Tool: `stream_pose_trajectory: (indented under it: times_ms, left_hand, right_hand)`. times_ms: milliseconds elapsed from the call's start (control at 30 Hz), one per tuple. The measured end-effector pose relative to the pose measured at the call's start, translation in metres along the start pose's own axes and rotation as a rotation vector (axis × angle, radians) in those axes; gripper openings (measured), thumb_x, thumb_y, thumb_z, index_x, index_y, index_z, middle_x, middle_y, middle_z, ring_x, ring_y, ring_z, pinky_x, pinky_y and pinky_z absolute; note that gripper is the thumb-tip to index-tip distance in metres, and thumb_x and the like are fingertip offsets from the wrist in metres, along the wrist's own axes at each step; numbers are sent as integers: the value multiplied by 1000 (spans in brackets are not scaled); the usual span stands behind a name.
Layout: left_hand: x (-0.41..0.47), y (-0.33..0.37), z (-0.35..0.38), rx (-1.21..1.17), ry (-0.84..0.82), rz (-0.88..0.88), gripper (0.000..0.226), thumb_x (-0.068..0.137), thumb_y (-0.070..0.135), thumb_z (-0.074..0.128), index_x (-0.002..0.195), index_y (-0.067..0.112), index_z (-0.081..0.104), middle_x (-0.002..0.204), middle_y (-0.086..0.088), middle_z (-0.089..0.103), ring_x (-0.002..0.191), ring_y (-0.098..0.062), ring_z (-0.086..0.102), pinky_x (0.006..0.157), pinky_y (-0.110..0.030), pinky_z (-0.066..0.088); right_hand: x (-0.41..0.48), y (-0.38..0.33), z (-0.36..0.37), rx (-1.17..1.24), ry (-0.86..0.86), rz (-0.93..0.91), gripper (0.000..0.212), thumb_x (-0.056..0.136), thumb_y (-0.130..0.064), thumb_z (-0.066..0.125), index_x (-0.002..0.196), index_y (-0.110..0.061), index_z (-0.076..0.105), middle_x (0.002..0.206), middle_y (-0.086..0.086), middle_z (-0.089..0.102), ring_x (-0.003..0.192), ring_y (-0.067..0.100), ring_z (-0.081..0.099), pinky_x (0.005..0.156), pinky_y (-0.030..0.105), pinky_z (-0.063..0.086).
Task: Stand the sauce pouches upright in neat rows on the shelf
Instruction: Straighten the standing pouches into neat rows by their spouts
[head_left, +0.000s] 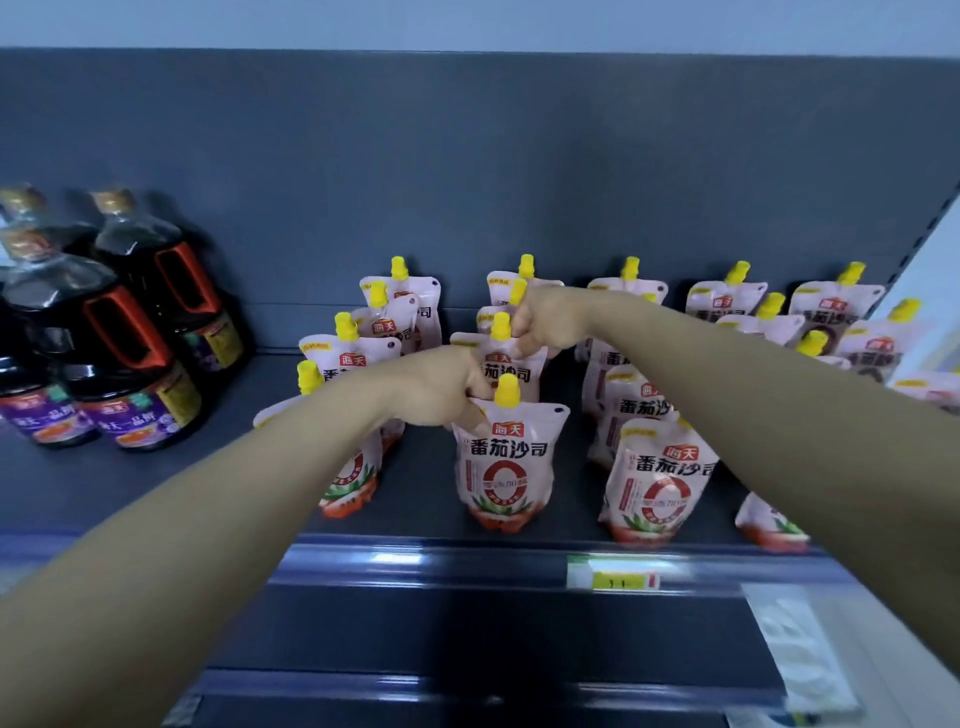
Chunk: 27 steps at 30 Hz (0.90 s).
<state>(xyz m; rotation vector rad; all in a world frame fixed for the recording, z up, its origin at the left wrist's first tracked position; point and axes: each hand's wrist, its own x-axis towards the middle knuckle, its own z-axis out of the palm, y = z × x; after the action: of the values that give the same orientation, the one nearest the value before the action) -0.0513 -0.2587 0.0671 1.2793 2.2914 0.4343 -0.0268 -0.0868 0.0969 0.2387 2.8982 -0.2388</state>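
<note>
The pouches stand on a dark shelf (426, 483), in files that run from the front lip back toward the grey back panel (467, 182). Each is pale pink with a red base and a yellow cap.

At the centre of the view, the front pouch (506, 467) of the middle file stands upright, its label facing the camera. The left grip (447, 389) comes in from 7 o'clock and grasps this pouch by its upper left corner, just beside the cap, with fingers curled over the top edge and the thumb on the front face.

Just behind it, toward 12 o'clock, is the second pouch (511, 371). The right grip (545, 322) reaches in from 4 o'clock, clenched, and pinches the top of this pouch just right of its cap. More caps show behind the knuckles.

The left file (358, 353) lies at 10 o'clock, its front pouch mostly hidden by the left forearm. The right files (660, 483) fill 2 to 4 o'clock, upright but unevenly spaced, and some lean.

Dark bottles (130, 332) with red handles stand at 9 o'clock, well apart from the pouches. A green and yellow price tag (618, 577) sits on the shelf lip at 5 o'clock.
</note>
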Motion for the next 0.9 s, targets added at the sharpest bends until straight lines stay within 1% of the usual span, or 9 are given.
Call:
stream_pose_trajectory:
  times_ms: [100, 200, 267, 333, 467, 633, 733, 833, 900]
  left_hand:
    - [-7, -4, -1, -16, -24, -28, 19, 81, 17, 70, 67, 6, 64, 63, 0, 46, 58, -9, 47, 53, -11, 42]
    - [-9, -8, -1, -15, -34, -21, 25, 82, 18, 70, 59, 12, 60, 62, 1, 48, 61, -12, 52, 63, -20, 46]
    - [-10, -9, -1, -15, -42, -18, 25, 82, 19, 70, 59, 9, 63, 63, 0, 51, 65, -16, 57, 72, -29, 51]
    - [-9, -9, 1, -32, -30, -12, 19, 82, 19, 69, 73, 2, 69, 70, -2, 57, 70, -17, 60, 77, -33, 54]
    - [-8, -10, 4, -76, -5, 9, 17, 82, 19, 70, 77, 2, 70, 72, -3, 59, 71, -17, 60, 76, -34, 54]
    - [-7, -9, 2, -53, -15, 20, 21, 82, 18, 69, 79, -3, 69, 73, -5, 60, 71, -17, 60, 75, -32, 54]
    - [-8, -9, 2, -41, -26, 32, 23, 83, 19, 69, 76, -3, 66, 71, -6, 56, 67, -14, 55, 64, -21, 49]
    - [-14, -7, -6, -48, -73, 43, 18, 83, 28, 68, 84, 11, 73, 85, -8, 69, 77, -11, 59, 75, -25, 51]
    - [-22, -5, -19, -109, -57, 37, 21, 82, 38, 66, 90, 20, 74, 93, -3, 73, 84, -10, 65, 82, -25, 53]
  right_hand:
    - [-4, -5, 1, -59, -50, -30, 35, 95, -24, 56, 110, 7, 64, 88, 8, 48, 83, 17, 45, 63, 24, 42]
    - [-5, -8, 1, -56, -58, -13, 34, 95, -23, 56, 97, 10, 63, 78, 9, 43, 82, 19, 41, 53, 18, 27]
    - [-3, -8, 1, -68, -40, -19, 22, 94, -22, 57, 90, -1, 63, 73, 6, 44, 81, 20, 43, 53, 16, 29]
    - [-5, -8, -1, -76, -20, 18, 13, 92, -21, 60, 86, -10, 59, 75, 4, 51, 80, 21, 48, 56, 22, 37]
    - [-10, -8, -3, -133, -70, -1, 31, 93, -30, 57, 78, -4, 53, 73, 10, 42, 77, 21, 42, 69, 27, 35]
    - [-11, -9, -2, -129, -62, 19, 33, 91, -32, 61, 75, -3, 53, 80, 10, 44, 76, 23, 43, 69, 30, 37]
    - [-8, -5, -1, -101, -68, 24, 29, 88, -32, 64, 80, -5, 60, 82, 9, 50, 79, 23, 49, 75, 34, 43]
    - [-10, -5, -4, -62, -119, 60, 21, 92, -23, 60, 87, -2, 61, 86, 14, 53, 83, 28, 53, 68, 29, 45]
    - [-13, -7, -13, -36, -123, 90, 18, 92, -13, 57, 102, -1, 66, 95, 17, 62, 95, 32, 64, 66, 28, 49]
